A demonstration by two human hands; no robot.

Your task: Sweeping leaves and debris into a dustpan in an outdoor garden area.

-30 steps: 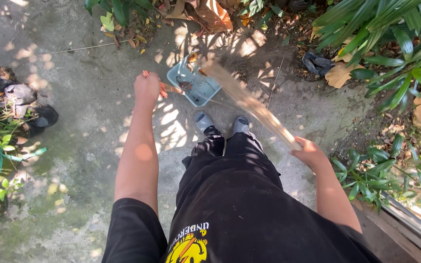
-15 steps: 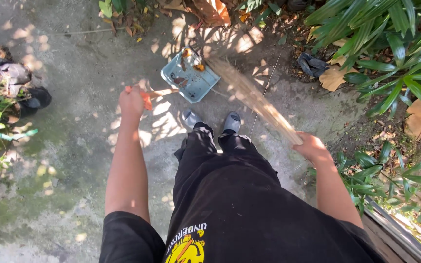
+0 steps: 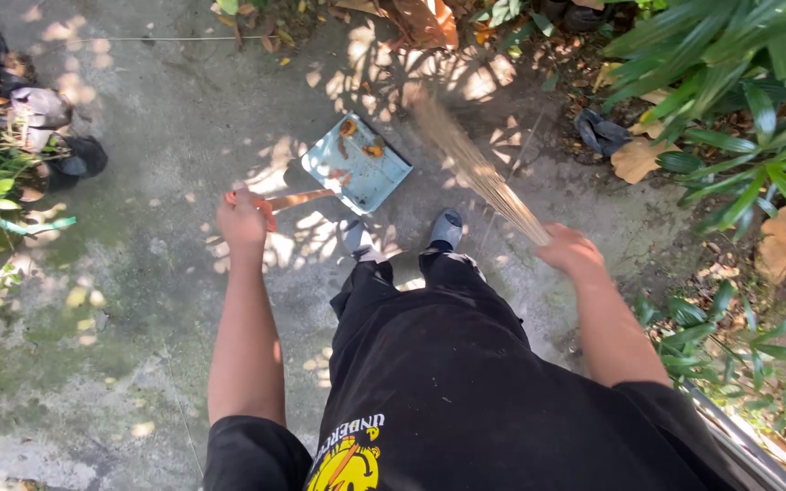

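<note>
Bright dappled sun, leaf shadows on concrete; broom (image 3: 475,168) motion-blurred.

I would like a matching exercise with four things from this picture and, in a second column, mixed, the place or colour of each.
Things:
1. dustpan
2. broom
3. left hand
4. big dry leaf

Descriptions:
A. held in the right hand
B. light blue, a few leaves on it
C. grips an orange handle
D. on the soil beside green plants

Pairs: 1-B, 2-A, 3-C, 4-D
</note>
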